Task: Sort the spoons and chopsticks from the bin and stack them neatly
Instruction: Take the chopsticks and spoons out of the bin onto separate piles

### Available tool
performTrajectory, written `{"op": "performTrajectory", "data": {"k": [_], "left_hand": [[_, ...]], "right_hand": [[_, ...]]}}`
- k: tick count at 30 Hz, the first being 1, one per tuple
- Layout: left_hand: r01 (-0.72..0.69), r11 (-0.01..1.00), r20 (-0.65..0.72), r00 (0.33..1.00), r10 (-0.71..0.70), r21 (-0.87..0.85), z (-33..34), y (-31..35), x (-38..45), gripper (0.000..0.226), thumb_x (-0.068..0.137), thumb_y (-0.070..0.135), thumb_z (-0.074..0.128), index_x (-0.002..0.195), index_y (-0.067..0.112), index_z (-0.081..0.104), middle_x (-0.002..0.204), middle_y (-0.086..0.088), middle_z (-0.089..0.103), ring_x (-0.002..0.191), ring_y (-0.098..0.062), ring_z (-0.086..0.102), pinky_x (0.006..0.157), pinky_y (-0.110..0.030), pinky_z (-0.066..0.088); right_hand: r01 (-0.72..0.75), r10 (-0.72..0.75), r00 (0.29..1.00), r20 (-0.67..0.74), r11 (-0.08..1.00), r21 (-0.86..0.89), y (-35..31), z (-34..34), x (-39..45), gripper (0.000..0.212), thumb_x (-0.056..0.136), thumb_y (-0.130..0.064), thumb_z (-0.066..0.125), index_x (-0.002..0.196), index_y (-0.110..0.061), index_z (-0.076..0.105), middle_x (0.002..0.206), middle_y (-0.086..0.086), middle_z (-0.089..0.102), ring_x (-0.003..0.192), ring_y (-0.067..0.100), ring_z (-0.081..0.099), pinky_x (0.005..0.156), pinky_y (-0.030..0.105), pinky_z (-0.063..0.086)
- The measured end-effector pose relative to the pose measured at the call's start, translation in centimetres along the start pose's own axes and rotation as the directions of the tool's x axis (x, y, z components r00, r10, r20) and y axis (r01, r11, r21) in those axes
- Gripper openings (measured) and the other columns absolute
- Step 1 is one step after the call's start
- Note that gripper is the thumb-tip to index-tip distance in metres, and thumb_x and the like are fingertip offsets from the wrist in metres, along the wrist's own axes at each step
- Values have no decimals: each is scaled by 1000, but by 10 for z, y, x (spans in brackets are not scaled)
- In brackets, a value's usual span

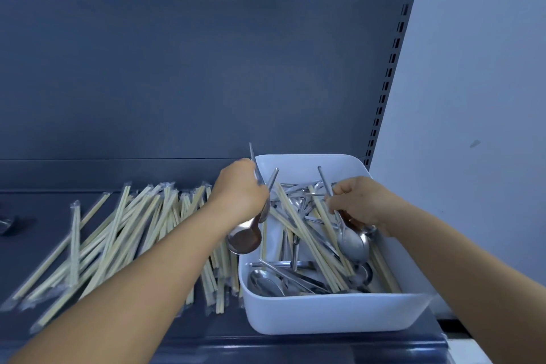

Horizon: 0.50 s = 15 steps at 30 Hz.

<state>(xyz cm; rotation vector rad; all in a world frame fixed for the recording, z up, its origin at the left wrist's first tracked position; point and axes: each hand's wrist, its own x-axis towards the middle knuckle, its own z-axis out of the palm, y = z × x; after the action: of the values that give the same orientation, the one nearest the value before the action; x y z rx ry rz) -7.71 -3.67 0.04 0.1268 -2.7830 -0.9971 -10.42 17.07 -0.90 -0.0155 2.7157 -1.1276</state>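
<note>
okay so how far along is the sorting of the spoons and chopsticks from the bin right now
Partly done. A loose pile of wrapped chopsticks already lies on the shelf left of the white bin, spread rather than neatly stacked. The left hand grips spoons at the bin's edge; the right hand holds another spoon over it. More chopsticks and spoons remain in the bin, and no spoon stack shows.

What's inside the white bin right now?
The white bin holds a jumble of metal spoons and pale wrapped chopsticks crossing over them. The right hand reaches in, gripping spoons. The bottom is mostly covered.
</note>
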Motion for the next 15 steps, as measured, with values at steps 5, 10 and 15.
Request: {"op": "performTrajectory", "data": {"k": [5, 10, 15], "left_hand": [[16, 999, 6, 1000, -16, -50, 1, -5, -3, 26, 83, 10, 54, 71, 27, 38, 78, -7, 67, 67, -27, 59, 66, -32, 49], [-8, 1000, 21, 1000, 8, 28, 16, -6, -2, 31, 86, 13, 53, 116, 10, 49, 81, -6, 65, 81, -27, 61, 69, -32, 47], [-32, 996, 31, 999, 30, 88, 29, -5, 1, 9, 89, 15, 49, 95, 9, 52, 90, -8, 61, 76, -27, 57, 69, -34, 48]], "right_hand": [[66, -67, 998, -6, 996, -67, -14, 7, 15, 20, 81, -14, 65, 69, -15, 50, 55, 1, 39, 46, 17, 34, 46, 20, 29], [70, -75, 996, -40, 990, -124, -16, 12, 42, 31, 84, -11, 63, 58, -17, 46, 51, -2, 43, 45, 15, 38, 46, 21, 31], [115, -105, 993, 45, 939, -325, -8, 28, 63, 6, 82, -7, 60, 79, -11, 63, 73, 3, 55, 66, 20, 48, 61, 25, 42]]}}
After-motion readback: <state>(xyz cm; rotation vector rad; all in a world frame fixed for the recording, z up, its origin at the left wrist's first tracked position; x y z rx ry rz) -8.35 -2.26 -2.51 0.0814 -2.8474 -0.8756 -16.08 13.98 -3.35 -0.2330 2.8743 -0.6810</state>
